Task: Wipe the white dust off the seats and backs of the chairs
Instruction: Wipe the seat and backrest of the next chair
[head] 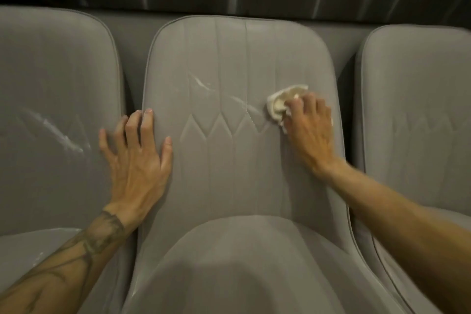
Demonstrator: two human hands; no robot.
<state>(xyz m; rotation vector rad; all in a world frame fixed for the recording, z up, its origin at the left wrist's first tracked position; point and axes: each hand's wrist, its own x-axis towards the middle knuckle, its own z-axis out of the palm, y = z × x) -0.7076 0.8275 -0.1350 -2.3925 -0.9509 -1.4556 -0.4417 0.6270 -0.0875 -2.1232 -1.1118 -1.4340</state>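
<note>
At right edge of chair back point(229, 71), right hand point(309, 130) grips soft, light cloth point(280, 99), bunched. Left hand point(137, 160) flat, bracing left edge.

Grey chair back point(229, 160), white dust streaks point(201, 83), crumpled cloth point(283, 102)

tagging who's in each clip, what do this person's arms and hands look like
Both hands are bare: no gloves, rings or watch show on the left hand or the right hand. No sleeves reach into view. The left forearm carries dark line tattoos from the wrist toward the elbow; the right forearm shows no markings.
</note>
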